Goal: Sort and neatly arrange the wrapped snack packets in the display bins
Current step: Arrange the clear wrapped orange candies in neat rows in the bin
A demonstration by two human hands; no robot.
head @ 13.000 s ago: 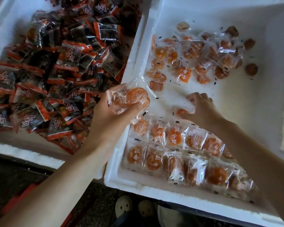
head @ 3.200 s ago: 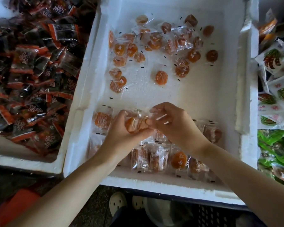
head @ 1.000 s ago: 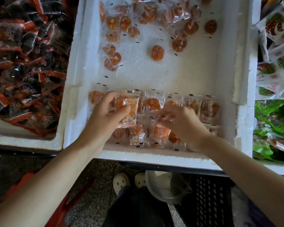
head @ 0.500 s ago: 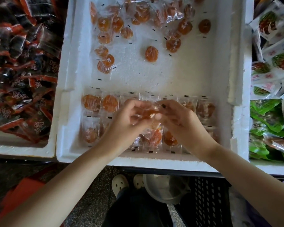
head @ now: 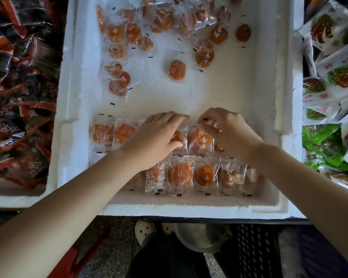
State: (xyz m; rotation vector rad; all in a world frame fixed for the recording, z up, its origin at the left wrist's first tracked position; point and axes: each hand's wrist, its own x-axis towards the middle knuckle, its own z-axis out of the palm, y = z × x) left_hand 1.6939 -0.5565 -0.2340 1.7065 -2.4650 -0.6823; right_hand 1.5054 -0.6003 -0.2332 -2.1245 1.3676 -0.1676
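Packets (head: 181, 175): two neat rows at the bin's (head: 189, 209) near end, loose ones at the far end. Left hand (head: 157, 137) palm-down, fingers straight, pressing flat on back row. Right hand (head: 227, 129) just beside it, fingers curled, pinching top edge of one packet (head: 201, 138).

A single head-worn camera looks forward and steeply down, close over the white bin (head: 72, 109), which fills the middle of the wide-angle frame. Both forearms enter from the bottom corners, reaching the left hand (head: 157, 137) and right hand (head: 227, 129) at centre. Neighbouring bins cut the side edges; the floor (head: 113, 247) shows below.
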